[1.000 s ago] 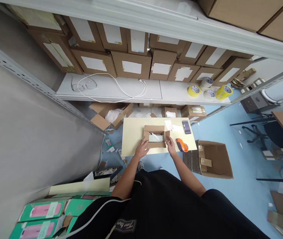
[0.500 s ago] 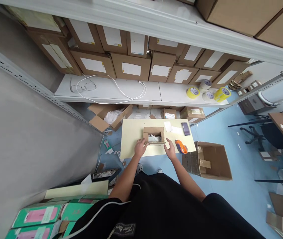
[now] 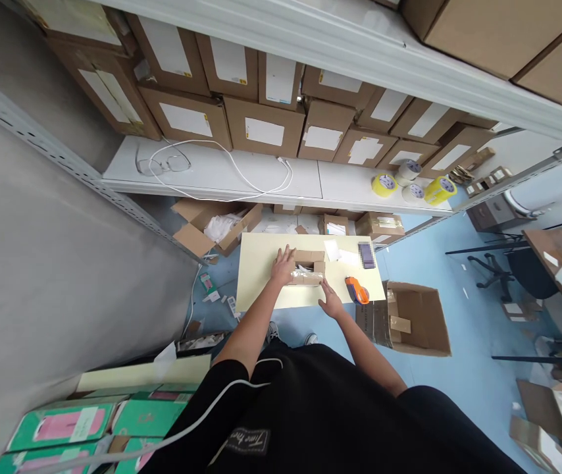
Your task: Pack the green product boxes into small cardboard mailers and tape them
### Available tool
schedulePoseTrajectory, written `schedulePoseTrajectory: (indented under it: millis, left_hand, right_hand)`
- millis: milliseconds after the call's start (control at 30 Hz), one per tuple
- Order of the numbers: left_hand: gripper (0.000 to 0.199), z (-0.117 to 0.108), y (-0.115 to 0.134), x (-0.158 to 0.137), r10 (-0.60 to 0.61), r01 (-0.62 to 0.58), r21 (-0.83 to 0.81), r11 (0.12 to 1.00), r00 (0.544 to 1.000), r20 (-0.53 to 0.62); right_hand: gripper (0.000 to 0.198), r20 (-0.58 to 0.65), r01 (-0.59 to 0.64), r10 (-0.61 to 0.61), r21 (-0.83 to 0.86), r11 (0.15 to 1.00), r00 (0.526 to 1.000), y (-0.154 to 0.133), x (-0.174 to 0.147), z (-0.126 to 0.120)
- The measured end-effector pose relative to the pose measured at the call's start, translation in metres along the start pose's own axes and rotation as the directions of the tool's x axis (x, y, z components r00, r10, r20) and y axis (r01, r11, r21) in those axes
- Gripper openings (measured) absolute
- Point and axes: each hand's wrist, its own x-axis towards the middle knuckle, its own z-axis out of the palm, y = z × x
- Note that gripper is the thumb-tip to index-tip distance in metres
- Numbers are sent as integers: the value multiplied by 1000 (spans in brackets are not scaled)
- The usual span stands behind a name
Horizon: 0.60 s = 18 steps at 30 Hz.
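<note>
A small open cardboard box [image 3: 307, 279] stands on the pale yellow table, with white material [image 3: 303, 268] partly visible inside it. My left hand [image 3: 283, 265] lies over the box's left side, its fingers spread. At the near right corner, my right hand [image 3: 331, 300] touches the cardboard with its fingertips, the thumb standing apart below. Clear tape shines on the near side of the box. An orange and blue tape dispenser [image 3: 357, 290] lies to the right of my right hand.
White paper [image 3: 332, 250] and a dark pixelated object [image 3: 366, 255] lie on the table [image 3: 256, 270]. A large open carton [image 3: 422, 319] stands on the floor at right. The shelf [image 3: 305, 176] beyond carries tape rolls [image 3: 384, 185], a white cable, glasses and labelled boxes [image 3: 264, 131].
My left hand has moved up from the near left corner onto the box's left side. My right hand has shifted down and left to the near right corner. The near flap's taped face now shows.
</note>
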Motion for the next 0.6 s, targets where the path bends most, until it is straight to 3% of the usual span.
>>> schedulePoseTrajectory:
  millis: [100, 200, 300, 433, 600]
  left_hand:
    - [119, -5, 1, 6, 48, -47, 39, 998, 999, -8]
    - [92, 4, 1, -8, 128, -120, 83, 989, 987, -95]
    - [65, 23, -1, -31, 178, -169, 100, 980, 980, -89]
    - [61, 47, -5, -50, 136, -131, 102, 986, 989, -49]
    - [64, 59, -7, -48, 123, -125, 96, 988, 992, 19]
  right_hand:
    - [87, 15, -1, 2, -31, 1000, 1000, -1, 5, -6]
    - [86, 28, -19, 20, -33, 999, 999, -3, 7, -8]
    - [85, 29, -51, 52, -3, 999, 998, -3, 7, -5]
    - [87, 16, -46, 45, 60, 997, 999, -3, 4, 2]
    - [85, -74, -28, 39, 144, 989, 996, -1, -1, 3]
